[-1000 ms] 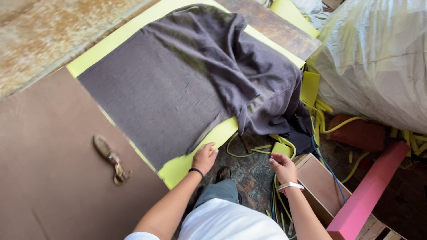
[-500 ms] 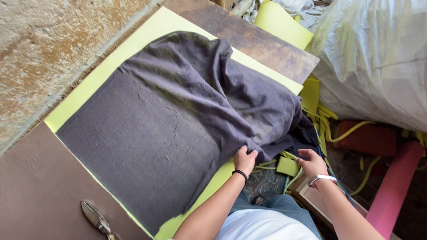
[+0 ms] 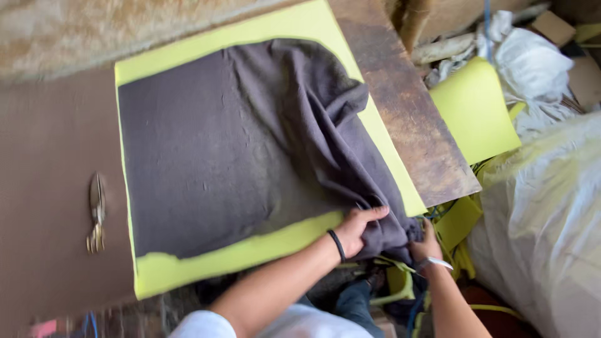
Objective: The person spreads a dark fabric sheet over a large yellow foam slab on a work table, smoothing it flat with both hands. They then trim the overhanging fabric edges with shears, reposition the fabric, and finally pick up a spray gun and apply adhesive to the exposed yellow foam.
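A grey cloth [image 3: 219, 163] lies spread over a yellow foam sheet [image 3: 250, 250] on the brown desk [image 3: 56, 188]. The cloth lies flat on its left part and is bunched into folds toward its right edge. The left hand [image 3: 358, 228], a black band at its wrist, grips the bunched cloth at its lower right corner. The right hand [image 3: 427, 245], a pale band at its wrist, touches the cloth just right of that corner, off the desk edge. Scissors [image 3: 96, 213] lie on the desk left of the cloth, apart from it. A second foam piece [image 3: 474, 109] sits well right of the cloth, beside a white sack [image 3: 544, 219].
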Available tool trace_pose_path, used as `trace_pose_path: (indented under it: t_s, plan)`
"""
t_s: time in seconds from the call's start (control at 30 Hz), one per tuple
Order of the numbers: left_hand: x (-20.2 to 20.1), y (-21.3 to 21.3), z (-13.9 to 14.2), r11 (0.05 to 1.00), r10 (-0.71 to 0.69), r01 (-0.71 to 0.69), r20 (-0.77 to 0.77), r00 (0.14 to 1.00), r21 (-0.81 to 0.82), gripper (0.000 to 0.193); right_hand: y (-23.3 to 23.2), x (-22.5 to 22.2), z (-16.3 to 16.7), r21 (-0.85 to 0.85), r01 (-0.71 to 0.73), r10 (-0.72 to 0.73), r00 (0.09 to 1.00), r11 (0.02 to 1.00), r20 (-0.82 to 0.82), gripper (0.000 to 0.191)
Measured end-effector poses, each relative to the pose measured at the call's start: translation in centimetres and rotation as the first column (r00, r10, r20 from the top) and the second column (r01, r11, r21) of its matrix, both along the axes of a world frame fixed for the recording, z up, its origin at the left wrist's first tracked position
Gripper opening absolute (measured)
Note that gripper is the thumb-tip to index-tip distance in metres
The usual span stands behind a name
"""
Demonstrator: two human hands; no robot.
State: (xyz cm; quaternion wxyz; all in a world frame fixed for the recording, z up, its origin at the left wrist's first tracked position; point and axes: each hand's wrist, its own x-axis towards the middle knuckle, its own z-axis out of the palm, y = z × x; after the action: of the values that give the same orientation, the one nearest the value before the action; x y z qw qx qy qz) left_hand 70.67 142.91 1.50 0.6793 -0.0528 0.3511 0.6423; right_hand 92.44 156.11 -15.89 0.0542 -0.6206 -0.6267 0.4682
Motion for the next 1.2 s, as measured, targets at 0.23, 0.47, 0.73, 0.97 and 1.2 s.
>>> trace_pose_path:
  t_s: [0.23,0.47,0.73,0.97,1.2]
  plan:
    - [0.1,3.3,1.3,0.994,0.11,-0.108,0.055,0.992,-0.03,0.041,3.7,-0.9,-1.0,-0.386,-0.066,-0.018,0.978,0.92,-0.208,0.031]
    - [-1.7,2.7,0.7,0.969,0.245,-0.245,0.167,0.955,-0.02,0.026,21.8,8.2,10.4,0.287,0.319,-0.117,0.827,0.903,-0.551,0.005]
    - [-1.4,6.8,-5.2,0.98,0.179,-0.198,0.359,0.916,0.017,0.021,34.4,14.6,7.0,0.11,0.549,-0.411,0.73,0.829,-0.546,0.029]
    - [-2.2,11.7,-4.4,0.979,0.144,-0.188,0.37,0.918,0.084,0.03,35.6,10.2,7.7,0.261,0.497,-0.43,0.86,0.828,-0.274,0.031]
    - [-2.2,13.4,-3.2,0.946,0.253,-0.319,0.468,0.847,0.066,0.052,42.4,0.4,9.8,0.272,0.357,-0.381,0.923,0.894,0.043,0.034]
